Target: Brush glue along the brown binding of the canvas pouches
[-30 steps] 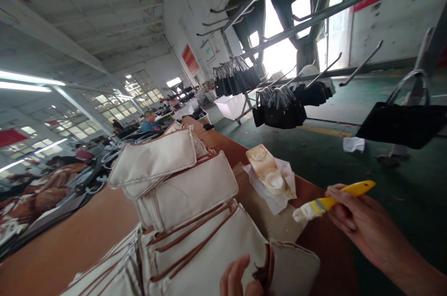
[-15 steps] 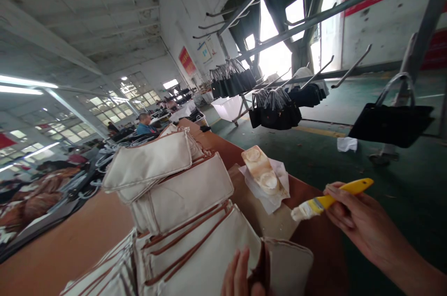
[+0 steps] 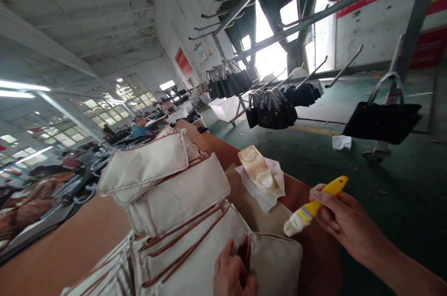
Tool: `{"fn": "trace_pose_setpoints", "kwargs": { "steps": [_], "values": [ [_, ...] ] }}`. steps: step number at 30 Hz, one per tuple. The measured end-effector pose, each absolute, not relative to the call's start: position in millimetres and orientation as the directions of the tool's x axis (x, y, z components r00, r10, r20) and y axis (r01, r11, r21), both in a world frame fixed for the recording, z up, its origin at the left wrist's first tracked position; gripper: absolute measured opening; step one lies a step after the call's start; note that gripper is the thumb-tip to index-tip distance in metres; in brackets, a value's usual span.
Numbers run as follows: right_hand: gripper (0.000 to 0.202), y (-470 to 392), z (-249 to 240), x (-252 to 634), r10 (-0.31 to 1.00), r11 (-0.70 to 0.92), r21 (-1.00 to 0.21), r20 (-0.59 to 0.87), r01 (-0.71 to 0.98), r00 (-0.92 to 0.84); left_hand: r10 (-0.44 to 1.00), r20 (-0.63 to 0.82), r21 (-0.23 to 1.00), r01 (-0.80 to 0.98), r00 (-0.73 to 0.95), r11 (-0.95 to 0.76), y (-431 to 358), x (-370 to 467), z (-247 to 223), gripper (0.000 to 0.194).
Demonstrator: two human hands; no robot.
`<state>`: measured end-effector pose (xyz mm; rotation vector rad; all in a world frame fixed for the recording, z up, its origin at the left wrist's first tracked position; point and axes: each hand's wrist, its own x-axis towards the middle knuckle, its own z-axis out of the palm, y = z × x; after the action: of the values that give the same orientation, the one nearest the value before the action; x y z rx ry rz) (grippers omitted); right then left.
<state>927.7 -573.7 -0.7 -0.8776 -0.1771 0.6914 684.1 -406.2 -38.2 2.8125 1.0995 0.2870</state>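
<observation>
My right hand (image 3: pixel 335 212) grips a paintbrush (image 3: pixel 317 203) by its yellow handle. Its pale, coated bristles point down and left, just above the cream bag piece (image 3: pixel 275 263) at the front. At the bottom, my left hand (image 3: pixel 232 272) lies on the front of a pile of cream bag pieces (image 3: pixel 195 258) with brown edges. Its index finger is stretched out and the others are curled at the brown-edged gap beside the front piece; their tips are partly hidden. Beyond the brush, a shallow tray (image 3: pixel 256 165) smeared with a whitish paste rests on a white sheet (image 3: pixel 270 205).
More cream pieces (image 3: pixel 143 168) are stacked further back on the brown table (image 3: pixel 87 235). Right of the table edge, black handbags (image 3: pixel 275 112) hang from a metal rack (image 3: pixel 300 23). A person (image 3: pixel 141 128) sits in the left background, near heaped brown material (image 3: pixel 31 207).
My left hand has shifted slightly up and left, its fingers now curling at the front bag piece. The brush has moved left and down towards that piece, still in my right hand.
</observation>
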Motion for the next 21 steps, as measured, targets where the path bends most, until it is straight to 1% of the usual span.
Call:
{"fn": "trace_pose_setpoints", "kwargs": {
  "steps": [3, 5, 7, 10, 12, 13, 15, 17, 21],
  "values": [
    [0.025, -562.0, -4.7, 921.6, 0.641, 0.398, -0.791, -0.123, -0.465, 0.757, 0.761, 0.005, 0.153, 0.752, 0.648, -0.641, -394.8, 700.2, -28.9, 0.009],
    [0.027, -551.0, -8.0, 917.4, 0.671, 0.366, -0.816, -0.100, -0.446, 0.734, 0.781, -0.027, 0.100, 0.780, 0.623, -0.618, -391.4, 711.9, -23.6, 0.012],
    [0.029, -538.9, -11.7, 914.7, 0.692, 0.329, -0.854, -0.072, -0.403, 0.718, 0.794, -0.036, 0.061, 0.794, 0.607, -0.604, -390.9, 722.2, -21.1, 0.019],
    [0.032, -521.6, -16.8, 915.6, 0.683, 0.277, -0.924, -0.004, -0.264, 0.730, 0.816, -0.043, 0.058, 0.817, 0.576, -0.574, -392.9, 733.2, -21.1, 0.029],
    [0.032, -512.0, -18.7, 919.1, 0.669, 0.249, -0.958, 0.060, -0.146, 0.741, 0.827, -0.054, 0.081, 0.828, 0.560, -0.555, -394.3, 737.7, -21.2, 0.031],
    [0.031, -507.8, -18.9, 921.1, 0.666, 0.240, -0.966, 0.093, -0.095, 0.740, 0.830, -0.063, 0.098, 0.831, 0.554, -0.547, -394.6, 739.0, -21.1, 0.028],
    [0.029, -500.7, -17.7, 924.0, 0.675, 0.233, -0.972, 0.140, -0.028, 0.724, 0.830, -0.094, 0.150, 0.832, 0.550, -0.534, -394.3, 740.1, -21.3, 0.021],
    [0.027, -494.1, -15.3, 924.3, 0.697, 0.235, -0.972, 0.165, -0.005, 0.698, 0.818, -0.125, 0.244, 0.817, 0.561, -0.523, -393.1, 739.2, -23.5, 0.021],
    [0.023, -479.3, -11.1, 918.9, 0.744, 0.250, -0.966, 0.231, 0.060, 0.627, 0.774, -0.167, 0.554, 0.707, 0.611, -0.439, -391.3, 733.8, -34.3, 0.023]
  ]
}}
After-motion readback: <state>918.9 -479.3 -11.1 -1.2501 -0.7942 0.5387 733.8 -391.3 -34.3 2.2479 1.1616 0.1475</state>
